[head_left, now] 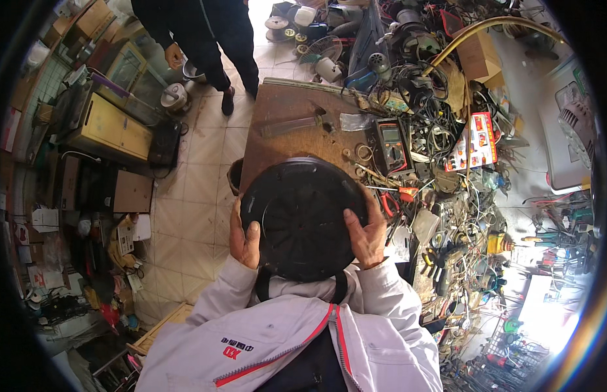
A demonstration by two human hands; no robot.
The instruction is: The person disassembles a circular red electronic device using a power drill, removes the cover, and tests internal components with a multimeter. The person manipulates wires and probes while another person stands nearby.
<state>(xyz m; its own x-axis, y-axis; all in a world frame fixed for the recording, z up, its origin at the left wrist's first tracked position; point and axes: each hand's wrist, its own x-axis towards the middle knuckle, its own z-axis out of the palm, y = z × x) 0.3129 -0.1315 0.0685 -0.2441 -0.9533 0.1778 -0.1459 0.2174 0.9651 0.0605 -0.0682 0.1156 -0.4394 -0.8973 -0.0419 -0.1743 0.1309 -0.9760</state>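
Between my hands is a round black disc-shaped thing (304, 225), its face marked with radial ribs and small slots near the rim; I cannot tell its exact kind. My left hand (244, 240) grips its left edge, thumb on the near face. On the opposite edge my right hand (370, 232) does the same, with the fingers partly hidden behind the rim. The disc is held in front of my chest and covers the near end of the brown worktable (277, 147). A multimeter (393, 144) and red-handled pliers (389, 204) lie to the right of it.
Tangled cables (426, 98) and loose tools crowd the table's right side. A screwdriver with a red and yellow handle (406, 193) lies near my right hand. Another person (208, 32) in dark clothes stands beyond the table, at the left. A yellow cabinet (114, 127) stands farther left.
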